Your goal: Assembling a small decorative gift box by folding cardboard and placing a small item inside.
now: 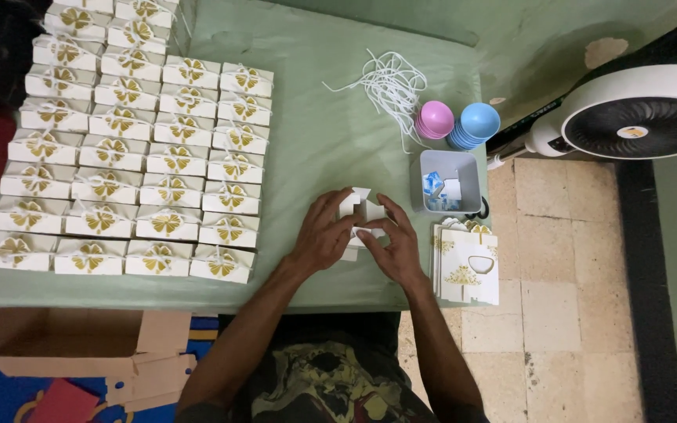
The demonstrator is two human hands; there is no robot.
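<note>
White card, folded but not yet closed, sits between both hands at the near middle of the table (338, 86): a small box (358, 210) with its top flaps standing up. The left hand (324, 233) curls round the box's left side, fingers bent and touching the card; the right hand (392, 243) cups the right side, fingertips pinching a flap near the base. Both are partly closed on the box, seemingly to keep its walls square while the flaps stand free.

A pale green cloth, smooth with faint creases, covers the table. To the left lie finished boxes (131, 168) in tight rows, long and flat, each white with a gold flower-like ornament and a thin tie, packed edge to edge, probably to save room and keep count. Just right of the hands, a stack of flat blanks (468, 266) overhangs the table edge, white with gold print, within easy reach. Beyond it a grey square tub (448, 182) holds small blue-and-white pieces. Farther back stand stacked plastic bowls, pink (435, 119) and blue (476, 124), beside a loose tangle of white string (389, 82).

Off the table at right is a round white fan (632, 117) over a tiled floor; at lower left, an open brown carton (72, 341).
</note>
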